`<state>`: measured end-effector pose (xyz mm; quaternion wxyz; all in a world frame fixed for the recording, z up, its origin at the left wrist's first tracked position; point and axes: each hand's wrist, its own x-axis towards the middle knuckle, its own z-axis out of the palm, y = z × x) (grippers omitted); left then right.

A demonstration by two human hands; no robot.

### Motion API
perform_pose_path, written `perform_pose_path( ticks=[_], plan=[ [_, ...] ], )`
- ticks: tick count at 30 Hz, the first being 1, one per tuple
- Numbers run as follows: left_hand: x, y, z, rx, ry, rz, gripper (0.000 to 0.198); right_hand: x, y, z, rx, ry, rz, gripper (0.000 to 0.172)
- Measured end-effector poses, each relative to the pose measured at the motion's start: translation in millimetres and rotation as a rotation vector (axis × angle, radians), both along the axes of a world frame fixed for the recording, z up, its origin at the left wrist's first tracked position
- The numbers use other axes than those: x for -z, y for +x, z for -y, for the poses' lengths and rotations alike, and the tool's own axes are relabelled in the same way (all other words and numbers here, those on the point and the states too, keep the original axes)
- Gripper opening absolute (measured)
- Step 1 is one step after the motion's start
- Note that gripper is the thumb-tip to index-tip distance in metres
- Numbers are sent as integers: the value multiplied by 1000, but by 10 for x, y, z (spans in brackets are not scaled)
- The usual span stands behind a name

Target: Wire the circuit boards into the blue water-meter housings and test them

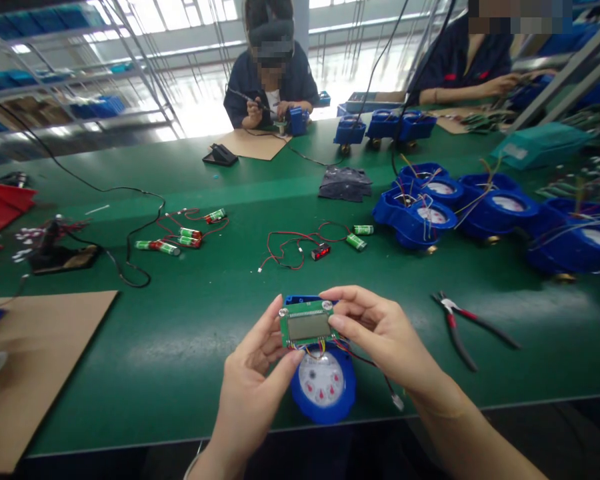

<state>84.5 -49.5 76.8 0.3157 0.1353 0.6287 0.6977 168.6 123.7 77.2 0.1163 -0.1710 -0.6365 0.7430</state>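
A green circuit board with a grey display [309, 326] is held between my two hands, over the upper part of a blue water meter [350, 390]. My left hand [255, 380] has its fingers at the board's left edge, with the thumb low near the wires. With thumb and fingers, my right hand [380, 327] pinches the board's upper right corner. Coloured wires run from the board's lower edge toward the meter's round dial [321, 379]. A dark cable ends in a white connector [397, 401] to the right, lying below my right hand.
Cutting pliers [460, 320] lie open at the right. Several blue meter bodies [500, 203] with loose wires stand beyond. Green batteries [190, 237] and a small red-lit display [321, 251] lie ahead. Cardboard [55, 360] covers the left front. A co-worker [270, 80] sits opposite, another at far right.
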Motion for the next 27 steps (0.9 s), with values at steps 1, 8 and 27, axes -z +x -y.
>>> perform_pose_path(
  ticks=[1, 8, 27],
  plan=[
    [-3, 10, -4, -7, 10, 8, 61, 8, 8, 0, 2, 1, -3, 26],
    [-31, 33, -8, -6, 11, 54, 67, 46, 52, 17, 25, -31, -7, 29],
    [-27, 65, 12, -63, -22, 7, 69, 18, 5, 113, 60, -199, -11, 36]
  ],
)
